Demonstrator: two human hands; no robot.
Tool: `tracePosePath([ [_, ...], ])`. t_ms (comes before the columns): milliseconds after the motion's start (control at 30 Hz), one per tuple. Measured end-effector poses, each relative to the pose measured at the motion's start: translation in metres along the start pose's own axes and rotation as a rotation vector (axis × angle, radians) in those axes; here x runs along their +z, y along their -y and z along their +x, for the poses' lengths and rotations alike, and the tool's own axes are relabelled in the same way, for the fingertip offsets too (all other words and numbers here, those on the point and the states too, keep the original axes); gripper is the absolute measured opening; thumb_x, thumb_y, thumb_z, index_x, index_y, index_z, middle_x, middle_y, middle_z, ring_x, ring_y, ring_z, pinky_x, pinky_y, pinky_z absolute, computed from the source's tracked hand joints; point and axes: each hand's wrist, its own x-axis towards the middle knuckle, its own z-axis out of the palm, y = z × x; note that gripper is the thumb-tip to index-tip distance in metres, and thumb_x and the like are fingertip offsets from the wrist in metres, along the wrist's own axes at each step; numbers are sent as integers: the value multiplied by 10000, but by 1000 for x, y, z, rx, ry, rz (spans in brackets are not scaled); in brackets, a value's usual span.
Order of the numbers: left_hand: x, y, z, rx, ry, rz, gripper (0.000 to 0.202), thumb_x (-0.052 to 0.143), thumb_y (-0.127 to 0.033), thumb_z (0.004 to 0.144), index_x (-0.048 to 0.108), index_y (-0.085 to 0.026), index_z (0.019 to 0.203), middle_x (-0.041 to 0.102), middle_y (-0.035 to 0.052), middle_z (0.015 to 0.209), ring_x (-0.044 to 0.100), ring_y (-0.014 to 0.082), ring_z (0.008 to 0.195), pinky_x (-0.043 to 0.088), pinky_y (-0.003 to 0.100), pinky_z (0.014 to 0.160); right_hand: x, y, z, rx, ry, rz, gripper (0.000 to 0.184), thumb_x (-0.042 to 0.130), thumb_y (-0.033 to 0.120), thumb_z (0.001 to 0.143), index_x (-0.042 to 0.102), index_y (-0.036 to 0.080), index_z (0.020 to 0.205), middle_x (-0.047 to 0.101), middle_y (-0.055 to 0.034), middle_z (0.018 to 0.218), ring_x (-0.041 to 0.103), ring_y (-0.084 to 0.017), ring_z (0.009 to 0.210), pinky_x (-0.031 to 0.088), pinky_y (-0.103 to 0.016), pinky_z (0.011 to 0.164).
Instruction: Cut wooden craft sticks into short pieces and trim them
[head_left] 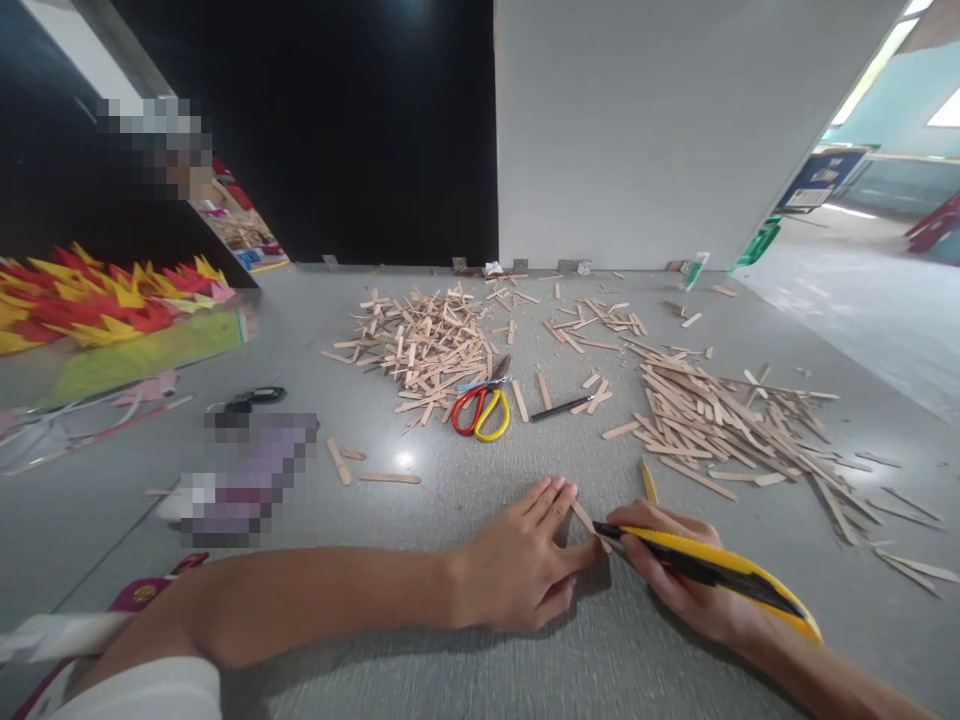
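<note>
My right hand (675, 570) is closed around a yellow and black utility knife (720, 570), its tip pointing left. That tip meets a wooden craft stick (583, 517) on the grey table. My left hand (521, 560) holds this stick down, with fingertips at its far end and the thumb near the blade. Beyond my right hand lies a yellowish stick (649, 483). Scissors (481, 410) with one red and one yellow handle rest farther back, beside a dark pen-like tool (562, 407).
A heap of short stick pieces (427, 340) lies at the back, with a larger pile of long sticks (697, 410) to the right. Upright panels (645, 130) bound the far edge. At left are a purple item (262, 470) and red and yellow paper points (105, 300). A glue tube (695, 270) stands back right.
</note>
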Motion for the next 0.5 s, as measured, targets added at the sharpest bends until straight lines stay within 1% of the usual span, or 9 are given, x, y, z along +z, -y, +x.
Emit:
tracePosePath([
  [100, -1, 0, 1, -2, 12, 18, 556, 602, -392, 1046, 543, -163, 1549, 467, 261, 1683, 481, 435, 1549, 389, 567, 1269, -1, -1, 1, 12, 48, -10, 197, 524, 206, 1052, 665, 250, 922, 733, 19, 717, 683, -126, 563, 536, -194, 562],
  [167, -2, -1, 2, -2, 25, 39, 554, 592, -407, 1053, 537, -160, 1546, 486, 269, 1666, 500, 436, 1536, 399, 563, 1265, -4, -1, 0, 75, 111, -39, 259, 503, 235, 1059, 634, 253, 836, 713, 14, 683, 670, -139, 553, 538, -217, 563],
  [233, -4, -2, 2, 1, 27, 59, 547, 569, -413, 1067, 525, -155, 1547, 497, 290, 1648, 513, 444, 1524, 405, 562, 1259, -7, -2, -1, 138, 157, -55, 294, 484, 276, 1069, 625, 256, 811, 716, 2, 680, 679, -156, 571, 554, -241, 585],
  [333, -5, -3, 2, 2, 15, 73, 544, 556, -410, 1069, 513, -152, 1546, 508, 318, 1624, 524, 459, 1513, 420, 562, 1245, -8, -4, -4, 166, 160, -45, 308, 464, 330, 1086, 637, 256, 843, 723, -3, 697, 688, -164, 593, 563, -249, 605],
  [500, -4, -4, 2, 3, -13, 76, 521, 554, -407, 1070, 519, -161, 1529, 545, 320, 1590, 541, 447, 1503, 436, 541, 1240, -5, -13, -11, 169, 147, -65, 378, 442, 410, 1125, 618, 258, 827, 700, 18, 684, 668, -149, 578, 542, -232, 593],
])
